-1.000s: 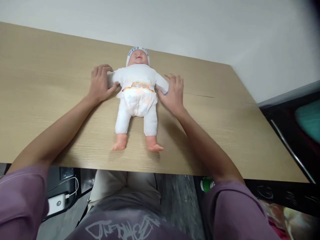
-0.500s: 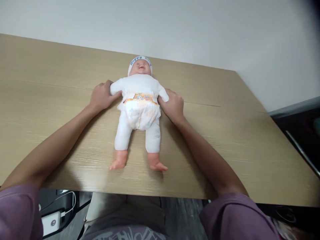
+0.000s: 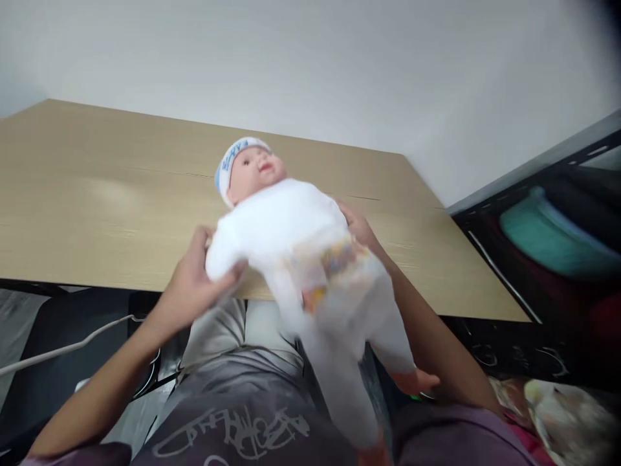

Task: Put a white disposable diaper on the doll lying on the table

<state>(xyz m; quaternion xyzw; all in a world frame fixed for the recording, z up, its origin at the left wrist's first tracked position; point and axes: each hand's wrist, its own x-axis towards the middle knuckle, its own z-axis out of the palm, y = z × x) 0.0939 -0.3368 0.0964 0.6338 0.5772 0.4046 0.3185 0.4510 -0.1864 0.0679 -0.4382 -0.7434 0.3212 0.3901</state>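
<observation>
A baby doll (image 3: 286, 220) with a soft white body and a white cap (image 3: 241, 150) with blue lettering is held up off the table, tilted, its legs hanging toward my lap. Round its waist is a diaper (image 3: 349, 285) with a colourful band, smeared by motion. My left hand (image 3: 196, 275) grips the doll's arm on the left, thumb across the front. On the far side my right hand (image 3: 358, 226) holds the doll by its other arm or side; most of those fingers are hidden behind the body.
The wooden table (image 3: 121, 226) lies behind the doll, against a pale wall (image 3: 310, 71). At right are a dark rack and a teal basin-like thing (image 3: 553, 233). A black chair seat (image 3: 72, 343) with a white cable (image 3: 82, 344) stands at lower left.
The doll lay flat on the table between my hands. Now both hands have lifted it and brought it closer to me, turned with its feet swung to the right. My view has shifted downward.
</observation>
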